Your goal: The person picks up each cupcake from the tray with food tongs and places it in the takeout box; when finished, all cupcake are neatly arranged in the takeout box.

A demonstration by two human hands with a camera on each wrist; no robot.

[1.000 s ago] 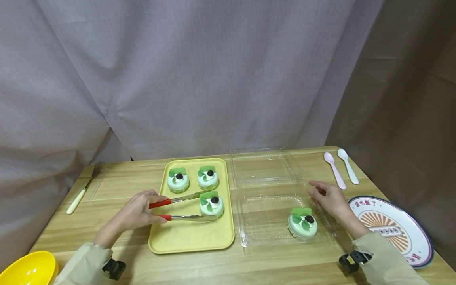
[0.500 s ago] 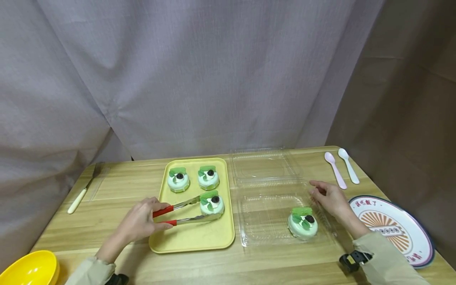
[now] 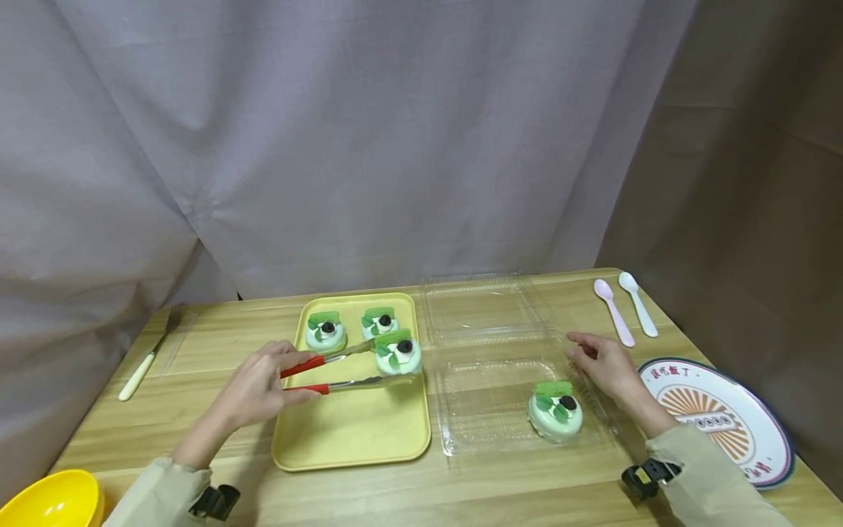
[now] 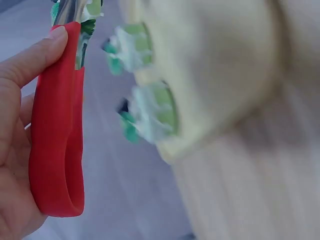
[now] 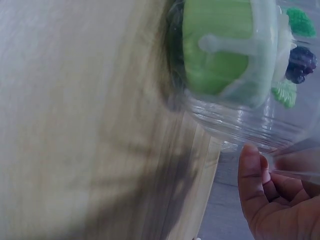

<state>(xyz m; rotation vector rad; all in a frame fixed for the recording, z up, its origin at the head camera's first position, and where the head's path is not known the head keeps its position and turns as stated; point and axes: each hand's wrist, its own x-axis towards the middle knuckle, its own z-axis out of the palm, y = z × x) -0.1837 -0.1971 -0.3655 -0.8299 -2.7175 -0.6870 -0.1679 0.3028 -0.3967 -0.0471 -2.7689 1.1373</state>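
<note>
My left hand (image 3: 260,384) holds a pair of tongs (image 4: 55,130) by their red handles. Between the metal tips is a small green cake (image 3: 399,360) with a dark berry and leaves, raised over the yellow tray (image 3: 349,443) and overlapping a cake (image 3: 380,324) behind it. Another cake (image 3: 326,335) sits at the tray's back left. With thumb and finger, my right hand (image 3: 606,369) pinches the right rim of a clear plastic box (image 3: 484,410), whose lid lies folded back. One cake (image 3: 555,419) stands in the box's right front; its green side (image 5: 217,65) fills the right wrist view.
A printed plate (image 3: 718,417) lies right of my right hand, with a pink spoon (image 3: 615,311) and a white spoon (image 3: 639,304) behind it. At the left are a pale-handled fork-like utensil (image 3: 141,373) and a yellow bowl (image 3: 55,501). A grey curtain (image 3: 408,146) hangs behind the table.
The tongs have closed in on the front cake and lifted it off the tray, slightly right. My right hand keeps its place at the box's rim.
</note>
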